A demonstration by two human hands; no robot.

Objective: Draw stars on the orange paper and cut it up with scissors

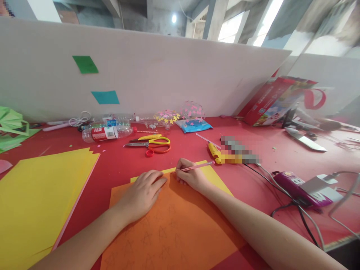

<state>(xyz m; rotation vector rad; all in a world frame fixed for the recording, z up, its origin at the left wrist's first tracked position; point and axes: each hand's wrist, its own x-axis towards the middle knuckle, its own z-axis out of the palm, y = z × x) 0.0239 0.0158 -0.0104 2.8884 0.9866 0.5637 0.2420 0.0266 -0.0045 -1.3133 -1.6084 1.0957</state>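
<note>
Pinched in my right hand [189,173] is a pink pencil [198,166], its eraser end pointing up to the right and its tip hidden by my fingers. That hand rests at the top edge of an orange sheet of paper [194,221]. Just left of it, my left hand [146,189] lies on the sheet with its fingers out, holding nothing. Several hand-drawn star outlines [163,232] show faintly on the lower left of the orange sheet. A yellow sheet [215,174] sticks out from underneath it at the back and right.
Yellow paper [42,187] is stacked at left. Behind my hands are scissors [154,143], a plastic bottle [108,133], a blue packet [194,125] and star-patterned clear balls [167,117]. A yellow glue gun [215,153], cables [284,191] and a purple box [298,187] lie right.
</note>
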